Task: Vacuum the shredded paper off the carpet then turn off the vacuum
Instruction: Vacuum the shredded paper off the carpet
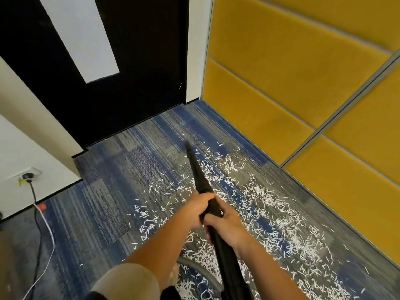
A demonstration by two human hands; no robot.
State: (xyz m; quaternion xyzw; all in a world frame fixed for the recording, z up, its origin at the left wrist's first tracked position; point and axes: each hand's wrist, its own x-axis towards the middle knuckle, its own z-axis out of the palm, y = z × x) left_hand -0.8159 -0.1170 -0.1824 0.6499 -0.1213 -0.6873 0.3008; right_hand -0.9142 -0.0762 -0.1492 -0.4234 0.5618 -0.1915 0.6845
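Underfoot, shredded paper (270, 213) lies thick over the blue-grey carpet (112, 202), with a grey hose (188, 262) curving through it. Just ahead, both hands are wrapped round the black vacuum wand (198, 172), the right hand (228, 227) lower and the left hand (198, 207) touching it just above. The wand's long axis runs away from the person, slanting down and slightly left. Its nozzle sits low at the far edge of the scatter (contact I cannot tell), pointing toward the black door (134, 94). Judging by the litter, nearly all the paper remains, then the switch-off.
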